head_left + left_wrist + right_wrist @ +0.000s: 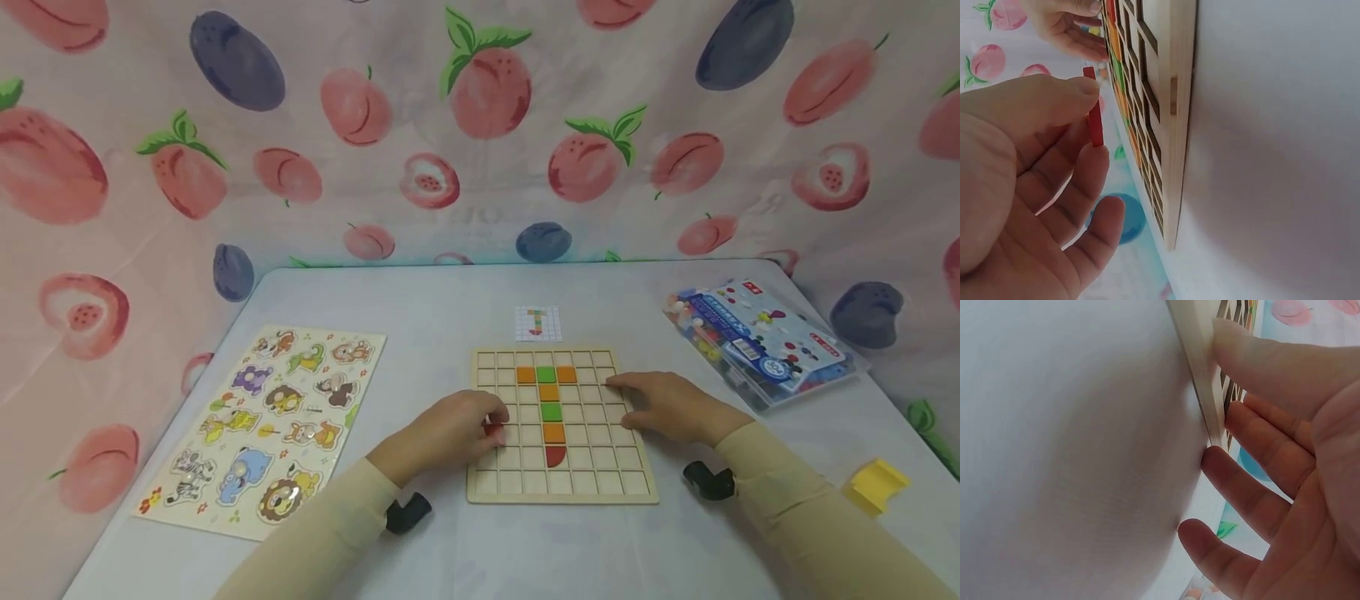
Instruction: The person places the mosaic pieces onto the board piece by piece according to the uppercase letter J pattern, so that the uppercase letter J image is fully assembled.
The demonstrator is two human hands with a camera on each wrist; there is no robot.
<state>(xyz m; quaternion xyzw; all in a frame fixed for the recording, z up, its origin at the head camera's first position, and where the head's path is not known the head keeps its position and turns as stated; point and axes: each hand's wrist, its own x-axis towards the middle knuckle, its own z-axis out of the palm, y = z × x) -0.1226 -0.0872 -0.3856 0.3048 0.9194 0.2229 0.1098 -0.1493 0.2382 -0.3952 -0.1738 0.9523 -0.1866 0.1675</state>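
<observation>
A thin red tile (pixel 1094 112) is pinched between the thumb and a finger of my left hand (pixel 453 429), over the left side of the wooden grid board (pixel 600 483). On the board, orange and green tiles form a T, with a red rounded tile (pixel 555 456) at the foot of its stem. My right hand (pixel 670 406) rests at the board's right edge with fingers spread; in the right wrist view its thumb touches the board's rim (pixel 1200 362). A small pattern card (pixel 537 323) showing a similar coloured shape lies behind the board.
An animal picture board (pixel 300 417) lies to the left. At the back right sits a clear plastic box (pixel 765 342) of colourful pieces with a printed blue and white cover. A yellow piece (pixel 876 486) lies near the right edge. Fruit-patterned cloth (pixel 487 200) hangs behind the table.
</observation>
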